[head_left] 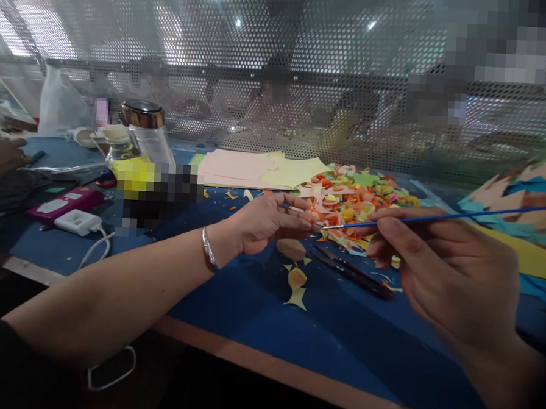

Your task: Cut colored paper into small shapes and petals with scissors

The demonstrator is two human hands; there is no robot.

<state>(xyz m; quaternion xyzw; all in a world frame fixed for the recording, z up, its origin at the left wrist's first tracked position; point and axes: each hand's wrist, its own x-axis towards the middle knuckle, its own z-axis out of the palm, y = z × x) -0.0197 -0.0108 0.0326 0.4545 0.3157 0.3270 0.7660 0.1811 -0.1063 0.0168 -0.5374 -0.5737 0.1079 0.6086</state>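
My right hand (457, 263) grips a thin blue paintbrush (407, 221) between thumb and fingers, its fine tip pointing left. My left hand (272, 223), with a silver bangle at the wrist, is held palm-up with thumb and fingers pinched together. What it pinches, if anything, is too small to make out. The brush tip meets or nearly meets the left fingertips. Below them on the blue table lie a round tan piece (291, 249), a small yellow-orange paper piece (297, 279), a pale yellow scrap (298, 298) and dark thread snips (354, 271).
Behind my hands are a heap of coloured paper pieces (360, 194) and pale paper sheets (242, 168). Folded paper stacks (521, 193) stand right. Left are a glass bottle (152, 140), a purple power strip (65, 204) with a white charger (77, 222), and another person's hand (1, 156).
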